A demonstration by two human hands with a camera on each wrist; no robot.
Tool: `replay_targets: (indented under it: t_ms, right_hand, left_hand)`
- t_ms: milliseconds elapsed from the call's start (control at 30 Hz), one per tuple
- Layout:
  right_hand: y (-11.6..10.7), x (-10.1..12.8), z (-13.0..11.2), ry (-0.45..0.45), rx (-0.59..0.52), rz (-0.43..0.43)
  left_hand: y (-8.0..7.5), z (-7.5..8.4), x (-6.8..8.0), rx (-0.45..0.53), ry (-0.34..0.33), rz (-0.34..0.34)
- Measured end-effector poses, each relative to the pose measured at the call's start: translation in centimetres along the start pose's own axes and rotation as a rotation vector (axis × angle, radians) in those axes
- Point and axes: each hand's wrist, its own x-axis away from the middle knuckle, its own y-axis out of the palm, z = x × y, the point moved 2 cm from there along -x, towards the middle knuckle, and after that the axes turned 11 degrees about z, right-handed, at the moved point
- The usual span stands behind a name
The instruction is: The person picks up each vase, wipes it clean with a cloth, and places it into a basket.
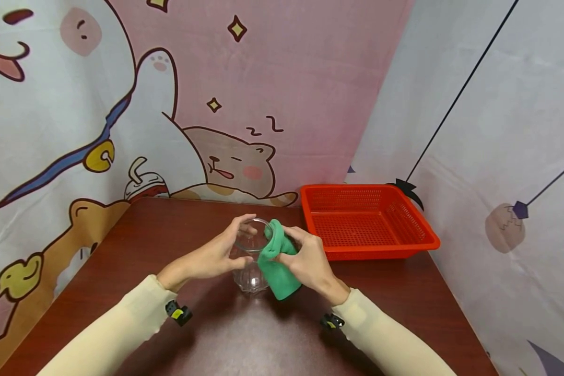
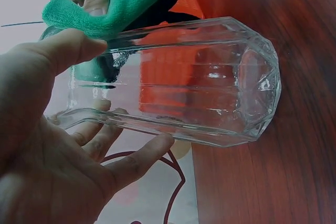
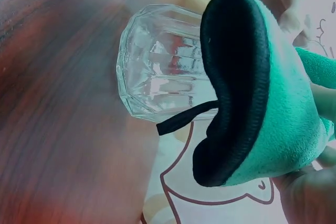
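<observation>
Gripping the glass (image 1: 251, 258) with my left hand (image 1: 211, 257), the right hand (image 1: 310, 263) pinching the green cloth (image 1: 274, 261) at its rim. Rubbing too hard could, I judge, slip the smooth glass onto the counter (image 1: 244, 334)

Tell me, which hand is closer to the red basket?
The right hand. It grips the green cloth at the glass, just in front of the red basket. The left hand holds the glass on its far side, farther from the basket.
</observation>
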Motion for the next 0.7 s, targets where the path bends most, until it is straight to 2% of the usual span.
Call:
replay_targets:
  t_ms: [700]
  right_hand:
    - [0.04,0.56,0.59,0.031,-0.058,0.035]
  left_hand:
    - [0.23,-0.12,-0.15,-0.006,-0.007,0.003]
